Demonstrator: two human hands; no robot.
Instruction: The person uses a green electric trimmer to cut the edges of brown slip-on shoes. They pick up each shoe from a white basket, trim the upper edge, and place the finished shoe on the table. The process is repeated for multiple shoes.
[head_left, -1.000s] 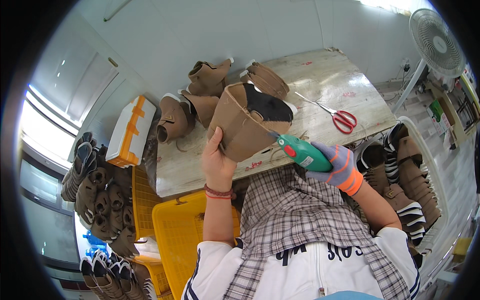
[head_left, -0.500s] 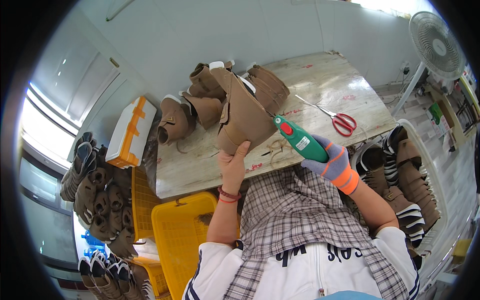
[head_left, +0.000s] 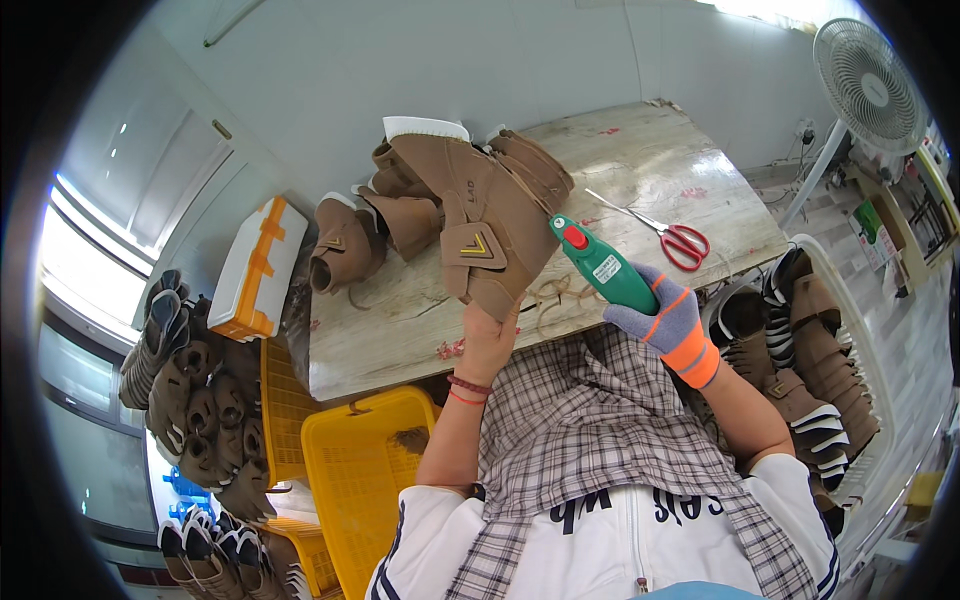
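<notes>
My bare left hand (head_left: 490, 341) is closed on the lower end of a brown shoe upper (head_left: 505, 225), raised over the table. A strap with a yellow V-shaped mark faces up, and a white edge shows at its far end. In an orange-cuffed grey glove, my right hand (head_left: 658, 318) grips a green handheld tool with a red button (head_left: 612, 277). The tool's front end is at the upper's right edge; whether they touch I cannot tell. More brown shoe uppers (head_left: 345, 245) stand behind on the left. Red-handled scissors (head_left: 684, 246) lie right of the tool.
The worn wooden table (head_left: 640, 150) carries loose thread scraps (head_left: 560, 292). A yellow basket (head_left: 365, 490) sits at its front left, beside a white-and-orange box (head_left: 258, 270) and piled uppers (head_left: 205, 400). On the right are a white basket of uppers (head_left: 865, 350) and a fan (head_left: 870, 90).
My left hand has turned the upper so its strap and mark face up, and moved slightly right. My right hand and the green tool have barely moved.
</notes>
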